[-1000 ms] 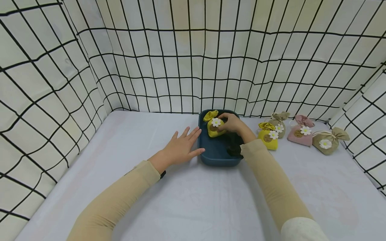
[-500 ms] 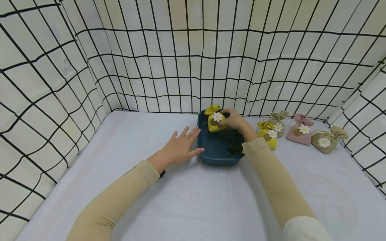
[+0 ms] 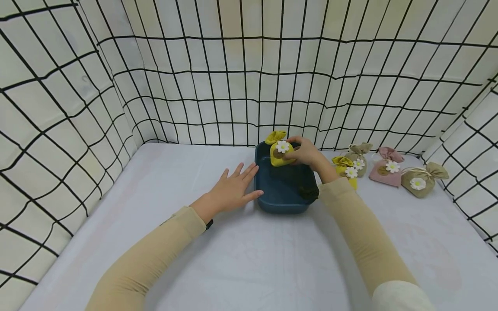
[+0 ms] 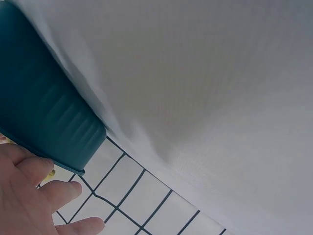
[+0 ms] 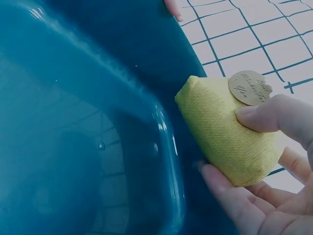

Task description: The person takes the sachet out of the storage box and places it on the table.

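Note:
My right hand (image 3: 307, 154) pinches a yellow drawstring sachet (image 3: 281, 159) over the far end of a dark blue plastic basin (image 3: 285, 208). A white flower and a round tag decorate its front. In the right wrist view, thumb and fingers grip the sachet (image 5: 230, 132) above the basin's inner wall (image 5: 146, 98), and handwriting shows on the tag (image 5: 250, 88). My left hand (image 3: 233, 192) lies with fingers spread at the basin's left rim. The left wrist view shows those fingers (image 4: 61, 193) beside the rim of the basin (image 4: 54, 107).
Right of the basin stand another yellow sachet (image 3: 343, 162), a beige one (image 3: 359, 150), a pink one (image 3: 386, 173) and a second beige one (image 3: 426, 183), all with white flowers. A black wire grid (image 3: 233, 100) encloses the back and sides of the white-covered table (image 3: 249, 259).
My right hand has raised the yellow sachet from inside the basin, moving it up and slightly right toward the far rim. The left hand has stayed in place.

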{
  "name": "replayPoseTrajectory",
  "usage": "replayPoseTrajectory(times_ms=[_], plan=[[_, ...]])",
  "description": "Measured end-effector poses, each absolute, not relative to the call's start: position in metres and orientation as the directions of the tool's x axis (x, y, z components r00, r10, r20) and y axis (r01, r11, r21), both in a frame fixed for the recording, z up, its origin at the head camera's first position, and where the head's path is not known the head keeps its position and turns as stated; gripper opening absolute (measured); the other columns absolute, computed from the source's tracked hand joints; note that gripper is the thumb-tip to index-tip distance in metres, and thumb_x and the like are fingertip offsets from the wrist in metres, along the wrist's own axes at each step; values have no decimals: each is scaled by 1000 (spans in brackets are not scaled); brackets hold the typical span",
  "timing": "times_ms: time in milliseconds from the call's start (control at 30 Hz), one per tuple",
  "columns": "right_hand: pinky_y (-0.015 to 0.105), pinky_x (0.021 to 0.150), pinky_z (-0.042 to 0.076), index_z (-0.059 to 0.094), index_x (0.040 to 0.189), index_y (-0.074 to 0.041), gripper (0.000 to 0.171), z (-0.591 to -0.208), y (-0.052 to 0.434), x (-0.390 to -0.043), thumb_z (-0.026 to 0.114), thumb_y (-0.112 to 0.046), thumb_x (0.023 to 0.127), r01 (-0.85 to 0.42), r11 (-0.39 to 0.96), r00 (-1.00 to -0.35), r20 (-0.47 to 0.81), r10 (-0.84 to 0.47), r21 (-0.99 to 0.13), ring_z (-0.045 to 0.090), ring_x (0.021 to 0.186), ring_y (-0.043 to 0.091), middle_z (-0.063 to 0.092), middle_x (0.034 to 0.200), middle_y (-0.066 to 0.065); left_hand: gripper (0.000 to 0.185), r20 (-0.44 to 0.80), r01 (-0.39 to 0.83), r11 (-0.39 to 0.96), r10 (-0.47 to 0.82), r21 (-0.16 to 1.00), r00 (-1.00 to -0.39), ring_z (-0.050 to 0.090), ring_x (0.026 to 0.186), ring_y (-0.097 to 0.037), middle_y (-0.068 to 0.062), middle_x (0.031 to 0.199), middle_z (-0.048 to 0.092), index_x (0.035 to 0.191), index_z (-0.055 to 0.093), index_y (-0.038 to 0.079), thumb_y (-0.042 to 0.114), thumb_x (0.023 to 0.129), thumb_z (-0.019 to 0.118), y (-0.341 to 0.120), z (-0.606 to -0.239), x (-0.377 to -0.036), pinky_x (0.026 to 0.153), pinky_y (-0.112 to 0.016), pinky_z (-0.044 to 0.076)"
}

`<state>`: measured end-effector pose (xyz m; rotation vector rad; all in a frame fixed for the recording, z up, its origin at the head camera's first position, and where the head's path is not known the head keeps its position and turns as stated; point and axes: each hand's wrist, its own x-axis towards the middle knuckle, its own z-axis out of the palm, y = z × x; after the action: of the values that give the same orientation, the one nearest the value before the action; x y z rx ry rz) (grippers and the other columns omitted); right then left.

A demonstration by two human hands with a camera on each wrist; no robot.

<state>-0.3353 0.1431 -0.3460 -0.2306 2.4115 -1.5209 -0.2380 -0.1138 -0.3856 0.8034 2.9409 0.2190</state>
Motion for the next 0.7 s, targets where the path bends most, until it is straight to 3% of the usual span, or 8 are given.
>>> replayPoseTrajectory(times_ms=[700], plan=[[50,102,49,37,155,-6,71,-328,153,-324,71,3,93,80,262,-940,-161,-302,-962,57,123,37,49,141,27,86,-50,497,852,510,164,-859,6,156,-35,-4,172,10,166,12,12,65,104,39,-113,-385,-238,118,-68,12]])
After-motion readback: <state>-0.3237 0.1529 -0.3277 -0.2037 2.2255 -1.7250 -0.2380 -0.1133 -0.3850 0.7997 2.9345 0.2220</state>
